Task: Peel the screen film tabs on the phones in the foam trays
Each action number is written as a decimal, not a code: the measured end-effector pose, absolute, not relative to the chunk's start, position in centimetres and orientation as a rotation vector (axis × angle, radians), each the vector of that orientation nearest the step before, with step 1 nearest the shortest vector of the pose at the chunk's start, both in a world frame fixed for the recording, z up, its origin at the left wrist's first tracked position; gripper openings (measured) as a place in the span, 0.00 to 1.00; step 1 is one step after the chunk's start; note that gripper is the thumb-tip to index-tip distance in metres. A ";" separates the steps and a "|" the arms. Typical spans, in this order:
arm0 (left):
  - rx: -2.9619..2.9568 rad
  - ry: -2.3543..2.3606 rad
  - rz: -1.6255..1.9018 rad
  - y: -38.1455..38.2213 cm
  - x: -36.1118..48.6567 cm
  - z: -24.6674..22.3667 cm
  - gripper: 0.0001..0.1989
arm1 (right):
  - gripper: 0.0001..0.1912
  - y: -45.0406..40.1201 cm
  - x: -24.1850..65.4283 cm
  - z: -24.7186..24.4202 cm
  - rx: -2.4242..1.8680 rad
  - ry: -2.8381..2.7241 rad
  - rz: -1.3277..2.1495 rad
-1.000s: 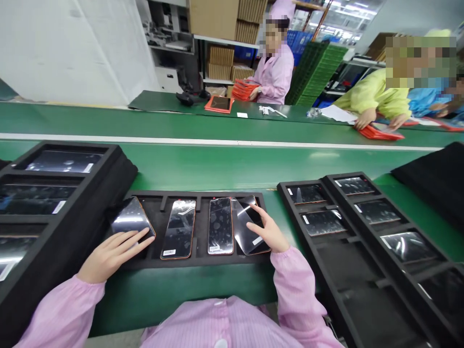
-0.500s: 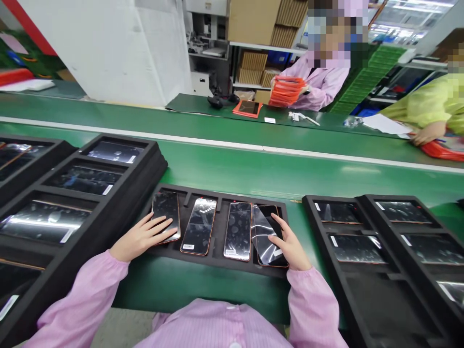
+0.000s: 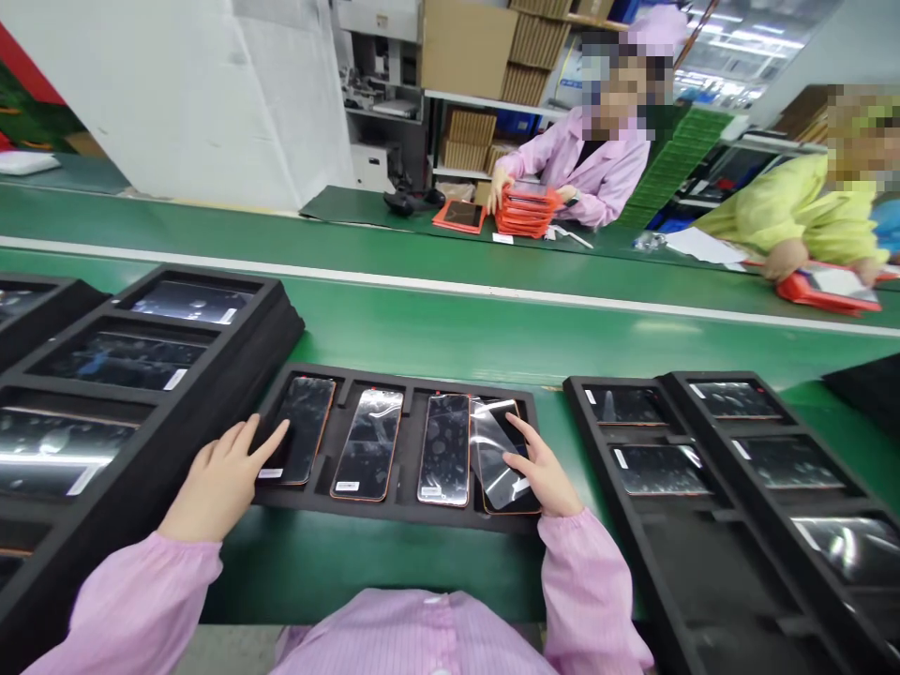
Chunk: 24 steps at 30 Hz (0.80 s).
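Observation:
A black foam tray (image 3: 404,511) in front of me holds several phones in a row. My left hand (image 3: 221,478) is at the tray's left end, fingers spread, its index fingertip over the leftmost phone (image 3: 302,431). That phone lies in its slot. At the right end, my right hand (image 3: 545,469) has its thumb and index finger at a clear film (image 3: 496,455). The film lies askew over the rightmost phone (image 3: 517,506), and its left edge reaches the neighbouring phone (image 3: 444,450). Its other fingers are mostly hidden. Another phone (image 3: 367,445) lies between.
Stacked foam trays (image 3: 257,328) with phones flank me on the left; more phone trays (image 3: 615,525) lie right, one with a bare slot. Across the green bench (image 3: 422,272), a person in pink handles a stack of red pouches (image 3: 524,211). Another in yellow handles a red pouch (image 3: 822,291).
My left hand has drawn back left from the leftmost phone, which now sits straighter in its slot. My right hand stays at the film. The person in pink has set the red stack down.

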<state>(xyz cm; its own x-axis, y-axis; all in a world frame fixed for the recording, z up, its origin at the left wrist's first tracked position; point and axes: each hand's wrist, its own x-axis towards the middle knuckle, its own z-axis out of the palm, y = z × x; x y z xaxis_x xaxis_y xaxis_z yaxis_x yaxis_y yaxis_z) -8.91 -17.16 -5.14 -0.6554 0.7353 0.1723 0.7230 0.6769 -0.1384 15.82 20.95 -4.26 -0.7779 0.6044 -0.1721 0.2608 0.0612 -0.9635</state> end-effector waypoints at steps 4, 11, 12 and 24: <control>-1.337 -2.505 -0.173 -10.8 -4.4 -3.9 0.26 | 0.33 20.9 15.6 -3.5 -0.887 -2.058 1.785; -1.762 -2.688 -0.845 2.3 5.7 -6.3 0.51 | 0.35 21.9 15.1 -2.3 -0.761 -2.149 1.786; -1.689 -2.755 -0.874 3.1 6.3 -6.8 0.49 | 0.35 22.3 15.0 -2.1 -0.729 -2.184 1.786; -1.431 -2.872 -1.241 3.5 5.8 -7.8 0.33 | 0.37 25.9 18.3 0.7 -0.901 -1.796 1.600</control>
<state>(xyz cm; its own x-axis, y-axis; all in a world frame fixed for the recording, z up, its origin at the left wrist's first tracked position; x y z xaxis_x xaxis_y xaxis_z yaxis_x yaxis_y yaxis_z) 5.77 3.46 -7.77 -0.6175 0.7851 0.0477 0.5727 0.4072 0.7115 18.33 25.90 0.66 -0.6138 0.7891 -0.0228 0.1135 0.0596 -0.9917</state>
